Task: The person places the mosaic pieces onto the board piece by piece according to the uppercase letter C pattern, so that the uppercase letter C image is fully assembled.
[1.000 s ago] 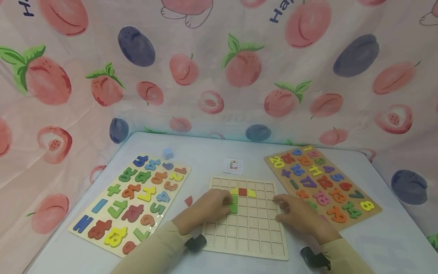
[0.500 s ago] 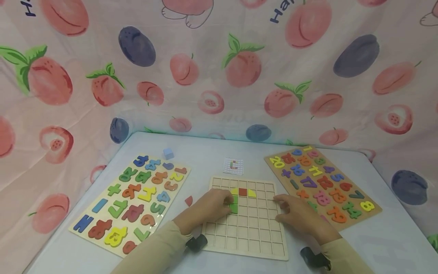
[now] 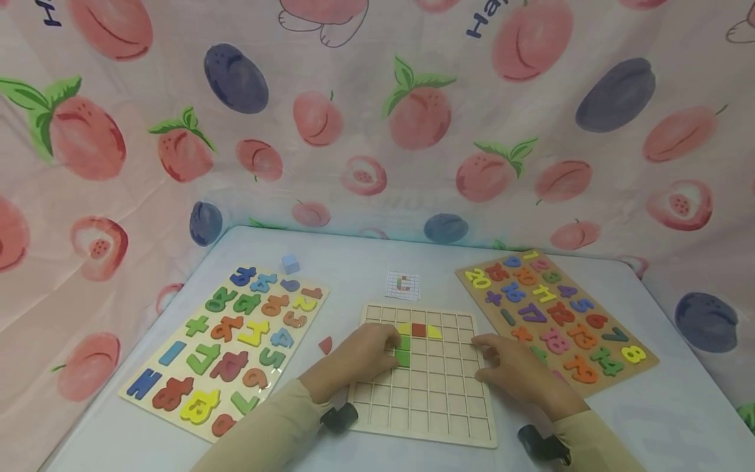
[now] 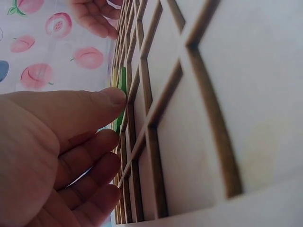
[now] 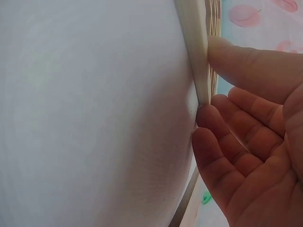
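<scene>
My left hand (image 3: 368,354) lies over the left side of a wooden grid board (image 3: 427,429), its thumb and fingertips at two green square tiles (image 3: 404,358) set in the grid. In the left wrist view the thumb touches a green tile (image 4: 122,78), while the other fingertips rest loosely by the grid. A yellow corner-shaped tile, a red square tile (image 3: 419,330) and another yellow tile (image 3: 434,332) form a row above. On the board's right edge rests my right hand (image 3: 519,370); in the right wrist view its thumb and fingertips touch the pale rim (image 5: 201,61).
A small pattern card (image 3: 403,286) lies behind the board. Number puzzle boards stand at left (image 3: 177,357) and right (image 3: 566,334). Beside my left hand is a loose red piece (image 3: 326,345); a light blue cube (image 3: 290,264) sits farther back. A fruit-print cloth hangs behind the table.
</scene>
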{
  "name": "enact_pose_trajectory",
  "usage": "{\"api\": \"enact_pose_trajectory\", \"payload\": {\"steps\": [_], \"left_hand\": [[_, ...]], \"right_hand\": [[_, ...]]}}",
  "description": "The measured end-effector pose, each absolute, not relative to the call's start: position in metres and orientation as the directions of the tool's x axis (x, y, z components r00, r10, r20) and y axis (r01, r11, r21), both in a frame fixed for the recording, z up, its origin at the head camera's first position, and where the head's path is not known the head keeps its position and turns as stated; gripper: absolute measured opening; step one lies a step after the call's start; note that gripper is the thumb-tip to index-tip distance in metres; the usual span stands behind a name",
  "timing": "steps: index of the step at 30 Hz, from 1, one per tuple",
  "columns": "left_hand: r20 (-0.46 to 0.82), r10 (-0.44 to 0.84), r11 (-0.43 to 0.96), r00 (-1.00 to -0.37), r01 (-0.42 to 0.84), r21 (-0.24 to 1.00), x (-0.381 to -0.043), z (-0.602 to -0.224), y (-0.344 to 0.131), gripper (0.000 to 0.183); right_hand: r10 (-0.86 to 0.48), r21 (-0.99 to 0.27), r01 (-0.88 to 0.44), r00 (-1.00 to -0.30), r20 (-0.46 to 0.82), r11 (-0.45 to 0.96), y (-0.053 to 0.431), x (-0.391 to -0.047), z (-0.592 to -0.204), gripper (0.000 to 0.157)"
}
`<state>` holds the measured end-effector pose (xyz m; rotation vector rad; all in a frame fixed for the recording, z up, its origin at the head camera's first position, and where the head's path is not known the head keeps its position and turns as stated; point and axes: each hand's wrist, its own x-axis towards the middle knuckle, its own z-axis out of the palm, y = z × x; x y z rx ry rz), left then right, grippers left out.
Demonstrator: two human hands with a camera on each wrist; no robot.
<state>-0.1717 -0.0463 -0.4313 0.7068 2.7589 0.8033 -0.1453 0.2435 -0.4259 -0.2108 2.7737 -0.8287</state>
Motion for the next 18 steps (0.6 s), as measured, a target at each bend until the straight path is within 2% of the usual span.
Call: {"api": "enact_pose_trajectory", "payload": {"steps": [18], "left_hand": [[-0.072, 0.482, 0.741, -0.873, 0.362, 0.566, -0.1714, -0.4296, -0.0489, 0.033]], "right_hand": [[-0.201, -0.544, -0.072, -0.963, -0.181, 0.836, 0.2426, -0.145, -0.4256, 0.056]]}}
